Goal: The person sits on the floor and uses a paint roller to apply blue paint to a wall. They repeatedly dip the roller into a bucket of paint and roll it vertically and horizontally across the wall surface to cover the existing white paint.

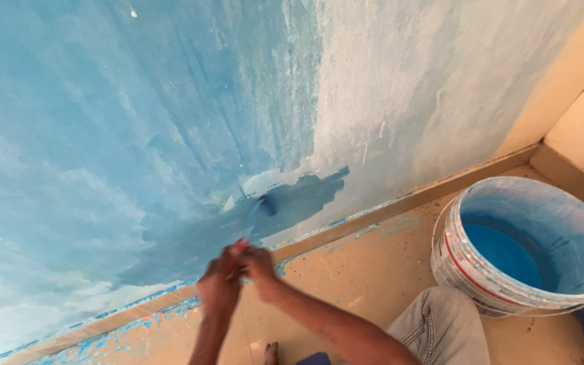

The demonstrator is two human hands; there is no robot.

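**Both Hands on a Small Roller, Low on a Blue Wall**

While both hands close round one red handle, the roller [265,205] presses its small blue head against the wall [136,101], low down, just above the skirting strip [400,203]. The left hand [219,287] wraps the handle from below, and the right hand [258,263] is clamped just beside it, touching, so each grip is pressed together around that handle. The hands are blurred, so finger placement is hard to read.

I'd judge the roller a light tool with a stiff thin shaft and a soft, paint-soaked head; wet paint could make it slippery, so the red handle is the sensible place to hold it.

Darker, wet-looking blue spreads around the head, while the wall to the right is pale and patchy.

On the floor [373,270], well apart to the right, stands a round white bucket [468,270] holding bright blue paint. Its label wraps the outer side as a band with a red stripe, spattered blue. Blue flecks dot the tan floor along the skirting. A grey trouser knee [441,324] shows beside the bucket.
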